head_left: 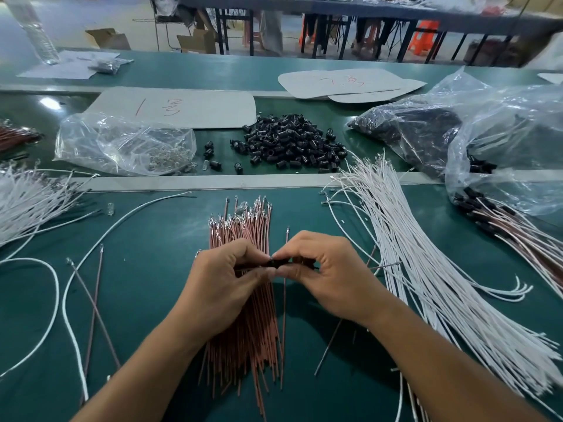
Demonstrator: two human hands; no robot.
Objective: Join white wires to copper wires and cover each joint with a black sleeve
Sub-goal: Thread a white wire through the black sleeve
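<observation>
Two hands meet over the table: left hand and right hand each pinch one black sleeve, grip closed on it, right above the copper wires, likely so stock sits handy; the white wires fan out right, loose sleeves heap beyond, a clear bag holds small glassy parts

1 heap of black sleeves, its pieces too many to count. In front of the heap: 2 hands, the left hand and the right hand, pinching 1 black sleeve; 1 bundle of copper wires; 2 fans of white wires, the left fan and the right fan. Beside the heap are 3 clear bags: the left bag, the dark-filled bag and the big right bag.
</observation>
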